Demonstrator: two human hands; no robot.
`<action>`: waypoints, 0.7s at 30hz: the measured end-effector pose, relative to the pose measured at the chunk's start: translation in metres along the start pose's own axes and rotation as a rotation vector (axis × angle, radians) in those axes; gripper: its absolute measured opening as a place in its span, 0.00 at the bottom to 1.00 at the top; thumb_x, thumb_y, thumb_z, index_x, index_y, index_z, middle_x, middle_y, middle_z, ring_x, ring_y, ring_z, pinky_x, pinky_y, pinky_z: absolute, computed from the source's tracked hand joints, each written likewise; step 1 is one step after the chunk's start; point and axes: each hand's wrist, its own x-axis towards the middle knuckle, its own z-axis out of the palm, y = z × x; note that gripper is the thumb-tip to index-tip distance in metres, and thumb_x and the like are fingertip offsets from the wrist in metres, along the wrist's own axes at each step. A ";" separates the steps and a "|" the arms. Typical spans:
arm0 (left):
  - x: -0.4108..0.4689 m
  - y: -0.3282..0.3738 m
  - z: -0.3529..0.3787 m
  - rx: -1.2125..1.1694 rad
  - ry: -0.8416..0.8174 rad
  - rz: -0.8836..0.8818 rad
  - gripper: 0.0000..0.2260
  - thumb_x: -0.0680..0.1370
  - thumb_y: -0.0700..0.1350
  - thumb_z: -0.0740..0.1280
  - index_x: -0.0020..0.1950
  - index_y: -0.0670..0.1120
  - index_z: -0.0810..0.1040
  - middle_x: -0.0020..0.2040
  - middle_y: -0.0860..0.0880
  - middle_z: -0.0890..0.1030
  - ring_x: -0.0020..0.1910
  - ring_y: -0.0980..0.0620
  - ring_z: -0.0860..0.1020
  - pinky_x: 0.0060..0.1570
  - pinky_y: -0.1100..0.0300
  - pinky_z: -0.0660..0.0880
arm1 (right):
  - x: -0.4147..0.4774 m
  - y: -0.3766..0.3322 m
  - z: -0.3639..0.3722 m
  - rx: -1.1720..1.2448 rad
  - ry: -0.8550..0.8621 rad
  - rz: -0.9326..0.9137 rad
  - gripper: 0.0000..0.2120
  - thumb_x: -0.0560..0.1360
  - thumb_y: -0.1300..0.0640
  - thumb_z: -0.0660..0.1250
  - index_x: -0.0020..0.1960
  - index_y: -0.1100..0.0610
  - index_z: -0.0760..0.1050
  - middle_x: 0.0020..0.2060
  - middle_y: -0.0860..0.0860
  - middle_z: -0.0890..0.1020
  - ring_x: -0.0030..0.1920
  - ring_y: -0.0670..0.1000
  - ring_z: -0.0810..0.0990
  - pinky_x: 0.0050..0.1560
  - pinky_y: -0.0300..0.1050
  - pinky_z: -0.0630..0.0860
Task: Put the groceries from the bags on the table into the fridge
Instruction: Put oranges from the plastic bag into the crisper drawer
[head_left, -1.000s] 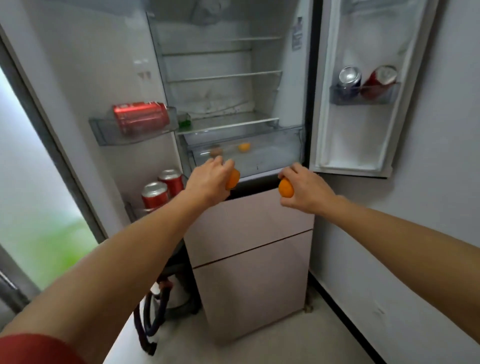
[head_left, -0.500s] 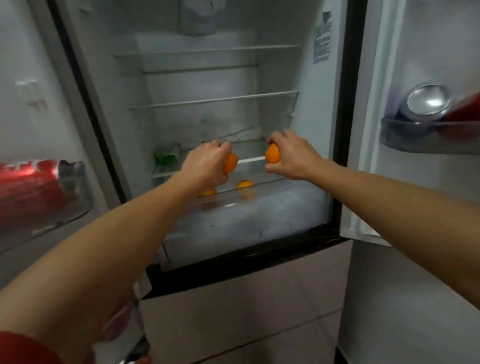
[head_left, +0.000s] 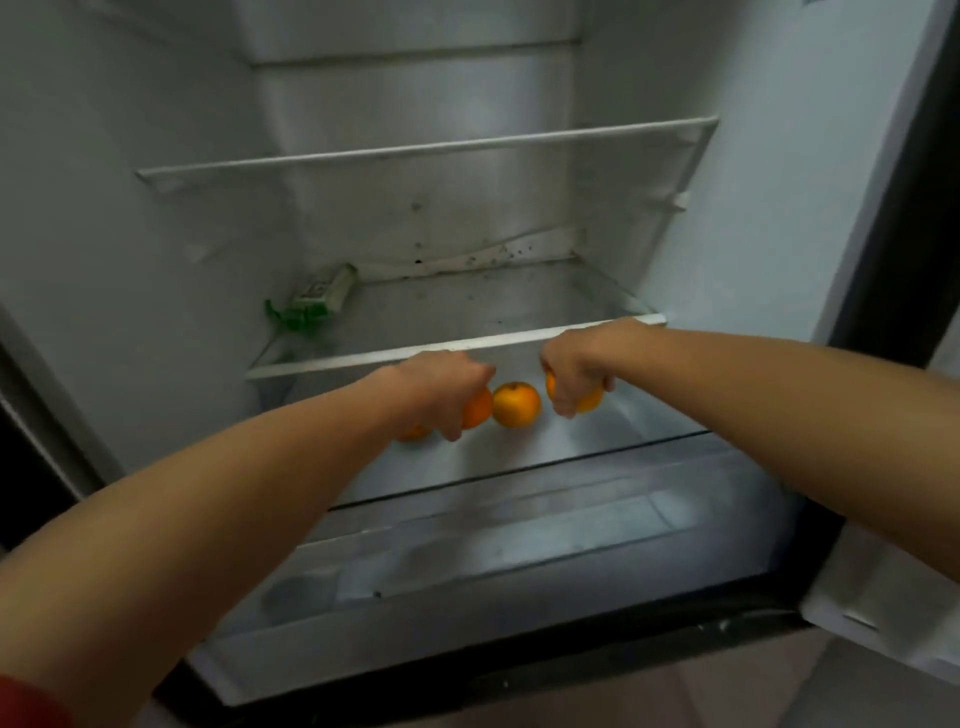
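Both hands have gone from the front edge of the glass shelf (head_left: 363, 358) down into the drawer (head_left: 613, 441) beneath it. The left hand (head_left: 439, 387) has brought the left-hand orange (head_left: 478, 408) beside the loose orange (head_left: 516, 404) (now lying between the hands), and the right hand (head_left: 571, 371) has lowered the right-hand orange (head_left: 589, 401) on its other side.

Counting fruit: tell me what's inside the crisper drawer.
A loose orange lies centrally. The left hand grips a second orange, the right hand a third orange. A fourth orange is mostly covered by the left hand.
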 end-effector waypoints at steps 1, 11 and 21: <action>0.008 -0.001 0.007 0.010 -0.027 0.024 0.26 0.67 0.46 0.75 0.61 0.46 0.70 0.55 0.42 0.77 0.52 0.42 0.77 0.45 0.53 0.75 | 0.006 0.000 0.002 -0.023 -0.039 0.002 0.20 0.68 0.50 0.75 0.55 0.58 0.76 0.50 0.55 0.80 0.39 0.55 0.81 0.46 0.50 0.81; 0.060 -0.016 0.050 0.054 -0.114 0.119 0.33 0.69 0.45 0.74 0.70 0.48 0.63 0.58 0.43 0.75 0.52 0.43 0.78 0.43 0.53 0.73 | 0.057 0.001 0.023 -0.197 -0.094 0.010 0.21 0.71 0.50 0.69 0.62 0.58 0.73 0.50 0.56 0.79 0.40 0.54 0.77 0.34 0.44 0.72; 0.061 -0.017 0.052 0.112 -0.061 0.106 0.36 0.67 0.50 0.77 0.70 0.46 0.63 0.61 0.43 0.72 0.56 0.42 0.77 0.51 0.51 0.76 | 0.053 0.004 0.028 -0.132 -0.062 0.038 0.26 0.73 0.53 0.66 0.68 0.57 0.65 0.50 0.56 0.77 0.53 0.58 0.78 0.49 0.49 0.76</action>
